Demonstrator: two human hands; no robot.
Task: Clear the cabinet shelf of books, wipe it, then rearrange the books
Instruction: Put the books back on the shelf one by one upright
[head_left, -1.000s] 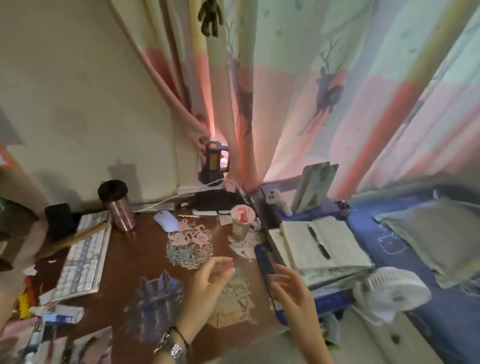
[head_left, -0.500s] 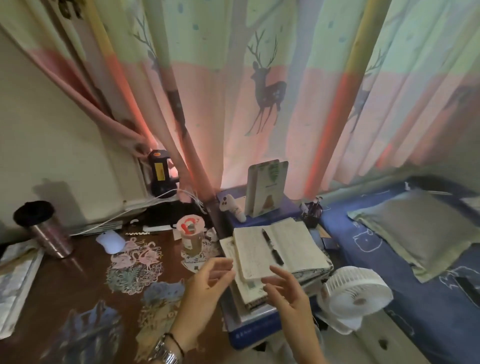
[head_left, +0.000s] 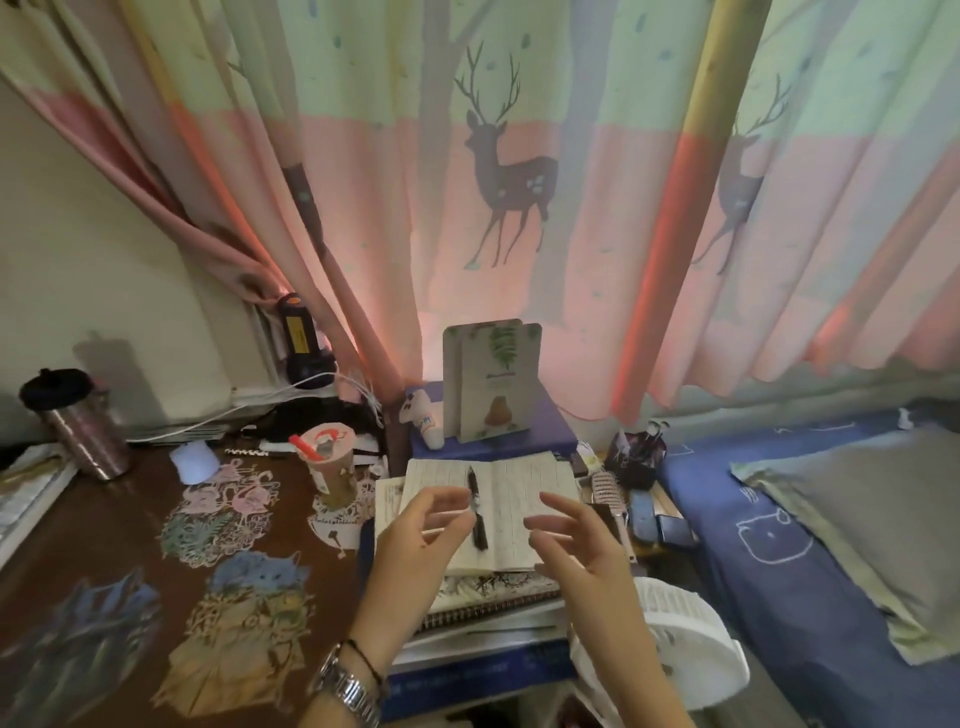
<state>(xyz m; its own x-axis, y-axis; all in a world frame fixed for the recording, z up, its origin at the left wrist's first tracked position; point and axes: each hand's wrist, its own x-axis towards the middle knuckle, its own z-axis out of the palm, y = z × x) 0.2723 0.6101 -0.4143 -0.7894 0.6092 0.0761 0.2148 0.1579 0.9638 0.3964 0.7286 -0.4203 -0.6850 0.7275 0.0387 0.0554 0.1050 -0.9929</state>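
Above a stack of books (head_left: 483, 618) at the right edge of the brown surface (head_left: 130, 525), the left hand (head_left: 421, 540) and right hand (head_left: 576, 545) hover with fingers loosely spread, holding nothing. One open notebook (head_left: 519, 499) tops the stack, with one black pen (head_left: 477, 514) lying in its fold; its writing is too small to read. One lidded cup (head_left: 327, 462) and one steel tumbler (head_left: 78, 426) stand on the surface, contents hidden.

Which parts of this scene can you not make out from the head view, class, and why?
- Open notebook: handwriting too small and blurred.
- Books beneath it: titles covered; left hand and right hand hover in front.
- White fan: partly behind the right forearm.
- Keyboard: cut by the left edge.
- Cabinet shelf: not in view.
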